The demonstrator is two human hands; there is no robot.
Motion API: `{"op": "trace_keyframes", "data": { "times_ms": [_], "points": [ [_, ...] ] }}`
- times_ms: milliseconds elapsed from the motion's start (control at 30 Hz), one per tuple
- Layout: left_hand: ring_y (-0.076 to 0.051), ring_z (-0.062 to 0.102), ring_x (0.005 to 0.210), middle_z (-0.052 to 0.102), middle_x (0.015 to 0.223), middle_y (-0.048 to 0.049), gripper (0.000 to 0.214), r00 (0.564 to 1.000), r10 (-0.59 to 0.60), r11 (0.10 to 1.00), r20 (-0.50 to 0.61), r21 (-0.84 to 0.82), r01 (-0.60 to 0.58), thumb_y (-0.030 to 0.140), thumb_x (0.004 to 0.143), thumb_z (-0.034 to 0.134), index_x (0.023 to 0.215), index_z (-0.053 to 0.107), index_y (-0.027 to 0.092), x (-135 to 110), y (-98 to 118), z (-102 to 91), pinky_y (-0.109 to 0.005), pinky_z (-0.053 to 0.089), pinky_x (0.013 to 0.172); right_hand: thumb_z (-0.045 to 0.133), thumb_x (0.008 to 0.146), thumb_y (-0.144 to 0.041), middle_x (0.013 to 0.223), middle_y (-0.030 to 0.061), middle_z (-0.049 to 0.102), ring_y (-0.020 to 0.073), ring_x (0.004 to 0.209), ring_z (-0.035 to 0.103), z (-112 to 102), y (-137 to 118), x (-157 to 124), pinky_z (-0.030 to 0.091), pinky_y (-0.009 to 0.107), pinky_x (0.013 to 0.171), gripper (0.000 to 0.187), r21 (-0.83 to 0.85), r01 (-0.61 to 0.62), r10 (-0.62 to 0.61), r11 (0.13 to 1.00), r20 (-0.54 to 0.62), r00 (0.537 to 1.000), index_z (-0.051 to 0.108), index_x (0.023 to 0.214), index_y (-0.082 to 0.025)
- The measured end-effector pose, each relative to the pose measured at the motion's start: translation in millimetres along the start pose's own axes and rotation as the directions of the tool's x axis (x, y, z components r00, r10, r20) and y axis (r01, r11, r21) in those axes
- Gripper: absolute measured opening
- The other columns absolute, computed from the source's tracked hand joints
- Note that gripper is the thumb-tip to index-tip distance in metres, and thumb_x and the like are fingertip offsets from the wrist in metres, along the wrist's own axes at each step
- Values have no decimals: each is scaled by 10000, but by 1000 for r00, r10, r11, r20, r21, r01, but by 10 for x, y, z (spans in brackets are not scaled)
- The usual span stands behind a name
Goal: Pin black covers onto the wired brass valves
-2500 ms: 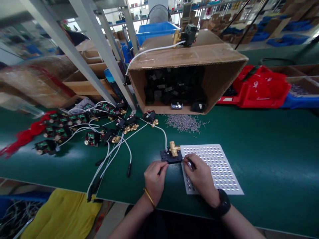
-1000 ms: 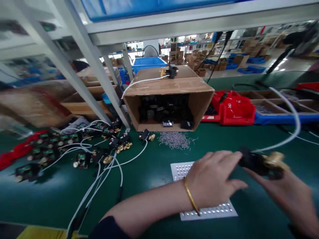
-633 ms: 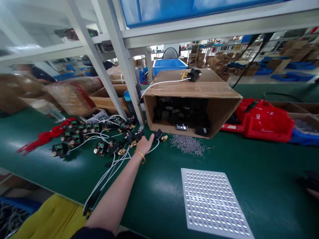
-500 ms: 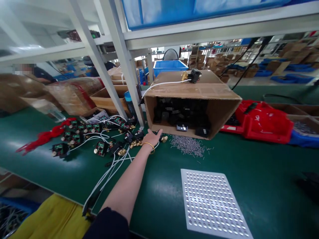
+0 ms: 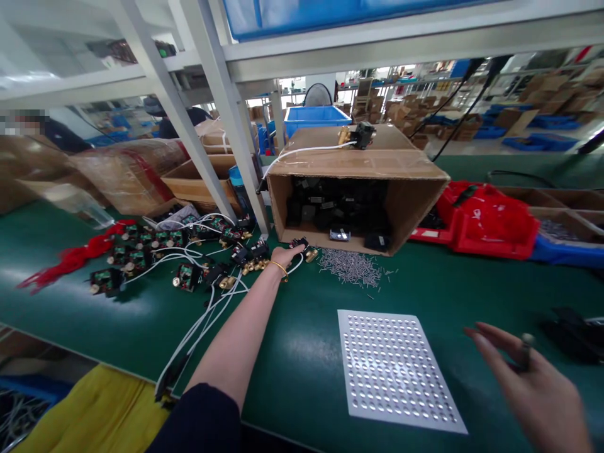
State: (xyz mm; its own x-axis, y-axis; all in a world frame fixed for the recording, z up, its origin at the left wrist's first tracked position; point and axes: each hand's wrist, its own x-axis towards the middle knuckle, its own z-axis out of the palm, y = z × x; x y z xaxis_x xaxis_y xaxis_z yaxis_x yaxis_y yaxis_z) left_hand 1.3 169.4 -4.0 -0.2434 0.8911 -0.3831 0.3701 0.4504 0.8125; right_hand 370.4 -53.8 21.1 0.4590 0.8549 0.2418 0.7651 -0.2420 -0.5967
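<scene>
My left hand (image 5: 283, 258), with a gold bangle at the wrist, reaches forward to a small black device with a brass fitting (image 5: 310, 254) in front of the carton. Its thumb lies along the device and the fingers are partly hidden, closed around it. On the right, my right hand (image 5: 538, 384) is above the table, blurred, with a dark, short cylindrical object (image 5: 525, 351) between its curled fingers; its kind is unclear. Beside the left hand lie several similar black devices (image 5: 255, 253) with brass fittings and white cables. A pile of small screws (image 5: 352, 267) is to its right.
An open cardboard box (image 5: 358, 165) on its side holds black parts. A white sheet with rows of shiny round dots (image 5: 396, 368) lies on the green table (image 5: 292, 384). Red bins (image 5: 495, 220) stand right, a black object (image 5: 573, 336) at far right. Shelf posts (image 5: 236, 119) rise left of the box.
My right hand has come into view at the right with a dark object in it. The left hand stays at the black device, its fingers now closer around it. The view has shifted slightly.
</scene>
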Motion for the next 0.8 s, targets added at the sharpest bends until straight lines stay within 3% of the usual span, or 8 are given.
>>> {"op": "trace_keyframes", "data": {
  "times_ms": [133, 267, 400, 500, 567, 633, 667, 800],
  "points": [
    [-170, 594, 904, 609, 1012, -65, 289, 982, 185, 963, 18, -200, -178, 274, 779, 640, 1005, 550, 120, -199, -1, 30, -337, 493, 797, 534, 726, -556, 964, 88, 688, 271, 803, 643, 261, -509, -129, 507, 327, 605, 444, 238, -37, -19, 971, 229, 973, 632, 997, -218],
    [-184, 574, 1004, 599, 1081, -66, 580, 901, 409, 870, 143, -359, -338, 184, 614, 759, 1115, 467, 156, -602, -64, -193, -317, 444, 895, 543, 746, -544, 895, 84, 693, 243, 748, 637, 393, -728, -251, 496, 312, 618, 441, 334, -50, -84, 941, 375, 923, 640, 988, -189],
    [-209, 596, 951, 611, 1038, -53, 630, 734, 491, 856, 469, -415, -308, 160, 519, 802, 1076, 510, 177, -979, -138, -495, -339, 471, 841, 478, 819, -511, 696, 72, 671, 248, 736, 624, 575, -959, -273, 472, 355, 691, 434, 411, -85, -166, 908, 537, 827, 638, 1019, -161],
    [-192, 589, 944, 575, 1065, -45, 718, 561, 477, 876, 676, -418, -240, 132, 552, 783, 1179, 443, 220, -1119, -210, -547, -317, 463, 814, 489, 836, -477, 887, 86, 682, 251, 871, 613, 785, -1265, -300, 456, 379, 789, 406, 533, -157, -227, 832, 585, 779, 634, 1071, -180],
    [-192, 582, 954, 563, 1072, -47, 850, 512, 473, 878, 717, -433, -205, 136, 564, 781, 1281, 340, 250, -1144, -276, -500, -323, 452, 827, 536, 820, -459, 1023, 91, 659, 251, 953, 597, 927, -1445, -357, 455, 380, 829, 413, 646, -260, -287, 718, 615, 734, 608, 1121, -186],
    [-204, 574, 971, 565, 1068, -51, 959, 523, 479, 873, 705, -447, -197, 149, 554, 792, 1341, 257, 264, -1148, -353, -431, -339, 444, 844, 601, 786, -430, 1081, 98, 640, 252, 994, 587, 1058, -1544, -442, 448, 386, 863, 432, 712, -345, -325, 612, 624, 711, 585, 1132, -172],
    [-213, 570, 982, 568, 1068, -53, 972, 556, 482, 870, 677, -445, -212, 156, 549, 798, 1346, 252, 263, -1156, -397, -397, -347, 441, 855, 629, 769, -416, 1085, 104, 638, 255, 1005, 583, 1118, -1560, -492, 442, 389, 874, 426, 724, -372, -314, 580, 621, 718, 584, 1108, -162],
    [-239, 530, 1078, 580, 1115, -72, 524, 760, 501, 863, 414, -308, -400, 257, 696, 705, 1175, 495, 215, -1312, -612, -270, -393, 373, 967, 671, 725, -408, 961, 111, 674, 257, 888, 628, 1294, -1516, -666, 477, 374, 778, 387, 690, -462, -100, 558, 608, 788, 573, 992, -146]
  ]
}}
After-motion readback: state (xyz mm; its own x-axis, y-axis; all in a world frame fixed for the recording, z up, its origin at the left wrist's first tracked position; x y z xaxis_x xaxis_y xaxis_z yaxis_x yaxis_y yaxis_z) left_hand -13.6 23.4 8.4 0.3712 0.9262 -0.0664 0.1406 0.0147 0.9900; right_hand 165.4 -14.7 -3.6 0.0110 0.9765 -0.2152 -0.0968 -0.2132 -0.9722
